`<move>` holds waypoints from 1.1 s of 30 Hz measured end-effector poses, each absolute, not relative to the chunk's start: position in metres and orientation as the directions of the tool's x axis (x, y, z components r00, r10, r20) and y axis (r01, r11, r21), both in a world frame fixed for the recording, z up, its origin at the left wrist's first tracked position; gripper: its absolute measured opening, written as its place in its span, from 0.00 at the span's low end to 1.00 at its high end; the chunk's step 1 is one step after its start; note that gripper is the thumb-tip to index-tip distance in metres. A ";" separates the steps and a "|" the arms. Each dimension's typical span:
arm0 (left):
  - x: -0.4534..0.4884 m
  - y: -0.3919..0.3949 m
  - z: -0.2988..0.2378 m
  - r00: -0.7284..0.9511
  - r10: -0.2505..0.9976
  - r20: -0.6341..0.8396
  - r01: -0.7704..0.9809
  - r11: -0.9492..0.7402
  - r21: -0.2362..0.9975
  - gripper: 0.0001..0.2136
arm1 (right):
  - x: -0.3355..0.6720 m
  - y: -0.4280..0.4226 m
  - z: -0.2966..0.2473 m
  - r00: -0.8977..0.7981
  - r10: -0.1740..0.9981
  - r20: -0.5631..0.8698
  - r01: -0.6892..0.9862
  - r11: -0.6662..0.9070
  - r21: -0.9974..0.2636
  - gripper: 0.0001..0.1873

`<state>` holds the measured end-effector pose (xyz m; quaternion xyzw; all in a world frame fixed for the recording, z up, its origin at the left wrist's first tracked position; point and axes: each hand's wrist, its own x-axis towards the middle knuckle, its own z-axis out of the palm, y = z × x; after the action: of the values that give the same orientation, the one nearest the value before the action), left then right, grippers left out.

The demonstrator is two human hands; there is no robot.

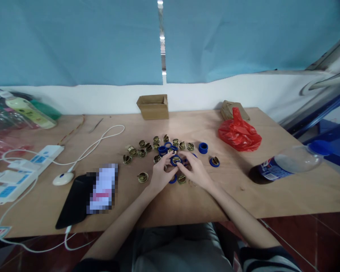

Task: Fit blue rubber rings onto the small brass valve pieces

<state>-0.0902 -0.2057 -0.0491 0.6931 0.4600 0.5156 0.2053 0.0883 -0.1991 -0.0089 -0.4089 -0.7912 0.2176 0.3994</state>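
Observation:
My left hand [162,173] and my right hand [197,170] meet at the middle of the table. Between their fingertips they grip one round brass-coloured fitting with a blue ring [176,161] around it. Scattered about and behind the hands are several similar brass-coloured fittings [142,153], each with a raised tab. One fitting [142,177] lies left of my left hand. To the right, a stack of blue rings [203,147] stands near a fitting seated in a blue ring [214,161]. Another blue ring [173,179] shows below the fingers, partly hidden.
An open cardboard box [153,107] stands by the wall. At right are a red plastic bag [239,133], a brown package [235,109] and a lying bottle of dark drink [283,164]. Left are a phone [102,189], a black flat object [75,202], a white mouse-shaped device [63,178] and a power strip [49,155].

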 end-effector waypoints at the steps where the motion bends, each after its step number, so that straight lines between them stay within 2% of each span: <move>1: -0.090 -0.206 -0.050 0.048 0.848 0.527 0.426 -0.495 0.757 0.26 | 0.088 -0.200 -0.009 -0.393 0.782 0.484 0.487 0.623 -0.612 0.20; 5: -0.090 -0.206 -0.054 0.028 0.868 0.496 0.370 -0.470 0.801 0.27 | 0.088 -0.202 -0.016 -0.491 0.726 0.482 0.551 0.687 -0.474 0.20; 9: -0.089 -0.205 -0.059 0.009 0.923 0.385 0.224 -0.377 0.899 0.28 | 0.089 -0.201 -0.021 -0.480 0.732 0.484 0.596 0.677 -0.432 0.20; 12: -0.090 -0.205 -0.063 0.007 0.939 0.343 0.171 -0.339 0.925 0.28 | 0.089 -0.200 -0.021 -0.478 0.733 0.484 0.597 0.675 -0.433 0.21; 17: -0.090 -0.207 -0.064 0.078 0.924 0.374 0.205 -0.382 0.901 0.27 | 0.087 -0.199 -0.022 -0.464 0.729 0.504 0.547 0.683 -0.484 0.20; 23: -0.086 -0.208 -0.054 0.093 0.880 0.467 0.319 -0.470 0.823 0.28 | 0.094 -0.196 -0.018 -0.464 0.695 0.549 0.616 0.699 -0.364 0.20; 29: -0.086 -0.206 -0.046 0.054 0.869 0.492 0.373 -0.474 0.798 0.14 | 0.117 -0.189 -0.002 -0.357 0.640 0.681 0.707 0.661 -0.250 0.20; 33: -0.088 -0.206 -0.043 0.059 0.865 0.499 0.396 -0.479 0.784 0.09 | 0.146 -0.174 0.001 -0.242 0.727 0.642 0.790 0.532 -0.304 0.20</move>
<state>-0.0881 -0.2058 -0.0426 0.6906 0.4565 0.5122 0.2288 0.1462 -0.1742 0.0012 -0.4821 -0.7871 -0.0410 0.3827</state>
